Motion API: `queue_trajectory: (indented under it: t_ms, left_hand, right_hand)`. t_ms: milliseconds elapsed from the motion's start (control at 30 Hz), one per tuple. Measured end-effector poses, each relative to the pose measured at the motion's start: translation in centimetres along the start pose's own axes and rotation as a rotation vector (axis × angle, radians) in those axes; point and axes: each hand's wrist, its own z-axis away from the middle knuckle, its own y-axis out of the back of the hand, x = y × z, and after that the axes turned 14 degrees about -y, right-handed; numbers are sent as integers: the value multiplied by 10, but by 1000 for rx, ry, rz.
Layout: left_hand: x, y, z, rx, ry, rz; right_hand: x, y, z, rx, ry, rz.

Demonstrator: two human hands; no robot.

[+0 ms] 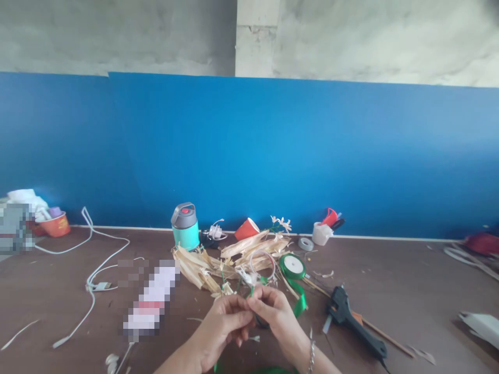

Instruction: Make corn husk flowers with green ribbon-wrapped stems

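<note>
My left hand and my right hand meet low in the middle of the view, fingertips pinched together. Between them is a thin green stem, with a small white flower just above the fingertips. My left fingers are curled, but what they hold is too small to tell. Pale dried husks lie just beyond the hands. A tape ring stands behind the flower. To the right is a green ribbon spool with its ribbon trailing toward my right hand.
A black glue gun lies right of my hands. Behind stand a teal flask, a tipped orange cup and a white cup with tools. White cables run across the left, and a blue partition borders the table.
</note>
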Motion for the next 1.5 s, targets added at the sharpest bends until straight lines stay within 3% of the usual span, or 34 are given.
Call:
queue_trajectory:
  t_ms: [233,467,633,933,1200,1500]
  left_hand:
    - [-4,-5,1,33,-12,-43]
    - [-2,-5,0,24,-43,-80]
    - [-2,-3,1,-17,-7,-37]
    - [-2,-5,2,-15,7,-99]
    - [-8,-2,-1,4,-14,-124]
    - [-5,-2,0,-63,-18,-83]
  right_hand:
    - [10,-2,-6,96,36,13]
    - [-2,-3,4,-28,-37,27]
    - [-5,-1,5,-130,4,0]
    - [2,-3,3,19,-38,-92]
    - [9,-3,-1,1,-90,-150]
    - [1,0,3,-139,-68,-87]
